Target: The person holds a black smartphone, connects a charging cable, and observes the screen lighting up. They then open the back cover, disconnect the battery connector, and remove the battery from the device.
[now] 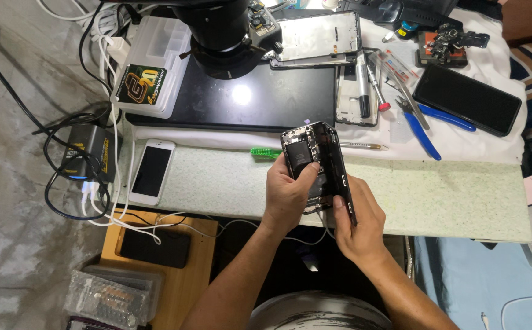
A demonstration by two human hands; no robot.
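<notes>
An opened smartphone [310, 153] with its back off and its inner parts bare is held upright over the front edge of the speckled workbench [437, 195]. My left hand [287, 195] grips its left side, thumb pressed on the exposed inside. My right hand [357, 220] holds a thin black frame or screen part [339, 168] that stands along the phone's right edge, touching it. A green brush [264, 153] lies on the bench just behind the phone.
A microscope head [223, 36] stands over a black mat [260, 101]. A white phone [151, 171] lies at left, beside a charger box [87, 153] and cables. Blue-handled pliers [428, 125], a black phone [466, 98], phone frames and tools lie at right. A wooden stool [180, 275] holds another phone.
</notes>
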